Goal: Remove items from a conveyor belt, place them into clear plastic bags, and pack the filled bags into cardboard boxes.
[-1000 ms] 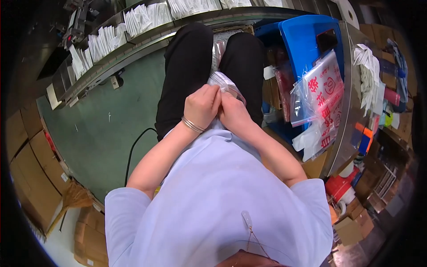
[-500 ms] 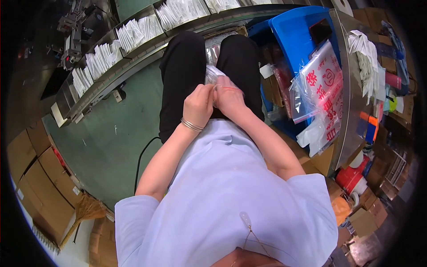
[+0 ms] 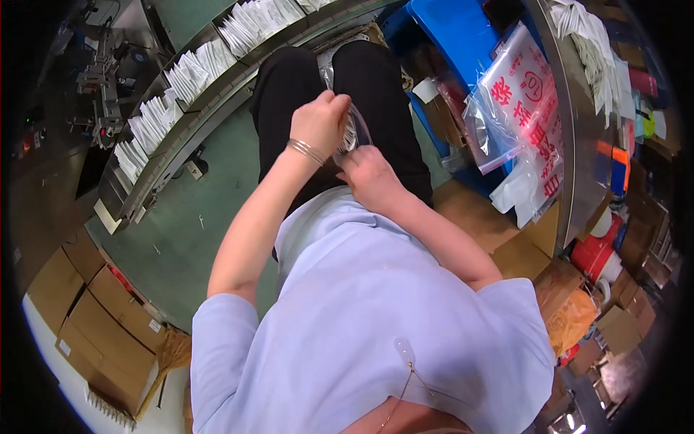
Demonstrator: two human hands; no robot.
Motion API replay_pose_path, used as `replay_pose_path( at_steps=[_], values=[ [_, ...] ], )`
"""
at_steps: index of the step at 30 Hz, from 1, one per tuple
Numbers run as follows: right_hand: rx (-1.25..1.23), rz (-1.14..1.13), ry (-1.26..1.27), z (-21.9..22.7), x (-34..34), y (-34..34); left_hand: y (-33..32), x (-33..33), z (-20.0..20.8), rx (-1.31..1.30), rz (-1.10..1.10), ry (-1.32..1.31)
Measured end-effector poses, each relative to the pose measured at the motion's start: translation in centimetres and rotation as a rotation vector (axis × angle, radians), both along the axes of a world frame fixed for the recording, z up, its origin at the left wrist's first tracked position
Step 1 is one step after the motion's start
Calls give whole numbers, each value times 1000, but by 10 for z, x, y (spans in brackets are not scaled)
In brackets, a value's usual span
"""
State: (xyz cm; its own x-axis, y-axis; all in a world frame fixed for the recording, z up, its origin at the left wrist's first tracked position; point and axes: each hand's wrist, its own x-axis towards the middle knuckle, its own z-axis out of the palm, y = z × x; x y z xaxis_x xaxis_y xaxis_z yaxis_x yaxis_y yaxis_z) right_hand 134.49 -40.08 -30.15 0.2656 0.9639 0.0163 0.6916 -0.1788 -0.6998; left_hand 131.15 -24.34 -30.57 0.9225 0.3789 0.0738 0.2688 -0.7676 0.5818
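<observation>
The clear plastic bag (image 3: 354, 130), thin, glossy and crinkled, sits over my lap, pinched by both grips: left hand (image 3: 318, 123) at its top edge, right hand (image 3: 369, 173) just below. I judge I'm mid-way through opening or filling it; next needs a gentle, steady pull.

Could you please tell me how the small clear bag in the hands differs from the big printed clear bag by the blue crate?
The small clear plastic bag is plain, while the large clear plastic bag with red print carries red markings. The small bag is pinched by the left hand and right hand over the lap; the large one hangs untouched beside the blue plastic crate. The small bag is far smaller. Both are transparent plastic.
</observation>
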Motion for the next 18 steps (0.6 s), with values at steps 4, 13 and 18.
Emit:
replay_pose_path(
  at_steps=[4, 13, 18],
  values=[
    [-1, -25, -243, 17, 1, -7, 26, 5, -14, -216, 43, -77],
    [-157, -586, 37, 23, -15, -18, 20, -20, 6, -786, 357, 81],
    [-149, -481, 20, 4, -15, -16, -3, -64, 10, -1307, 621, 262]
  ],
)
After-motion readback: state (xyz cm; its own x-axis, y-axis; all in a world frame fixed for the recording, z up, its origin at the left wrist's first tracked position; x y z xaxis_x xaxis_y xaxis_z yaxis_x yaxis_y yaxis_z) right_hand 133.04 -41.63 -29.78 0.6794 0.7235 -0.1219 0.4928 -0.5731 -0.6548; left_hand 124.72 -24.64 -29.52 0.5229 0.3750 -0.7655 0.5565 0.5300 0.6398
